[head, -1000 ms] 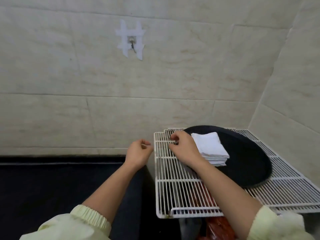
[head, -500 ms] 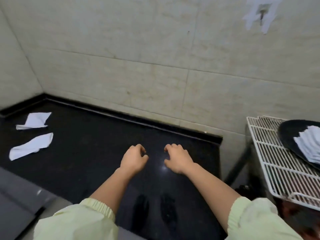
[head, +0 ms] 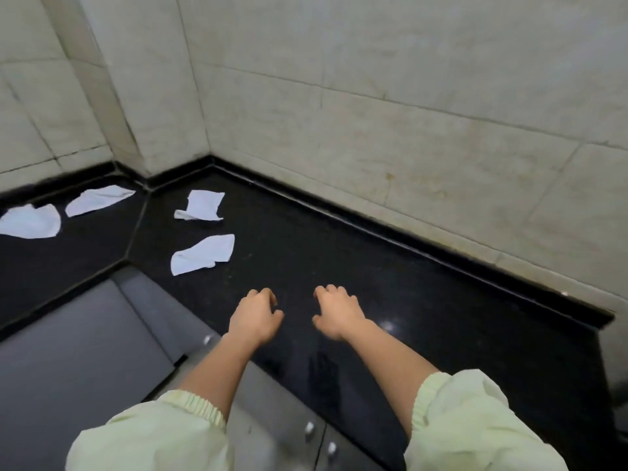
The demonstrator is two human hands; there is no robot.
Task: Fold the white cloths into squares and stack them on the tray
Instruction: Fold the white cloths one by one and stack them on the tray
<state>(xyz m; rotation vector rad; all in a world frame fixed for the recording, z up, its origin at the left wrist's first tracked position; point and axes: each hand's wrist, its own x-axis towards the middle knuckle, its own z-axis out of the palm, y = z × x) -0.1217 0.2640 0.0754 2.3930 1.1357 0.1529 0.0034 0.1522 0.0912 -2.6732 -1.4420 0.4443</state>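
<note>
A: What's in the background?
B: Black polished bench (head: pixel 339 253), running into a corner and bending left. There's a diagonal seam (head: pixel 136 229) across it at the bend.
A: Walls?
B: Pale stone-look wall tiles (head: pixel 407 96) with thin dark joints. A boxed column (head: pixel 142 79) juts out at the corner. A low black upstand (head: pixel 373 229) runs along the wall foot and wraps round the column.
A: Below the bench?
B: Grey cabinet doors (head: pixel 85 351) with small round knobs (head: pixel 309 428) near the top edges. One bright light spot (head: pixel 387 326) reflects on the bench, right side.
</note>
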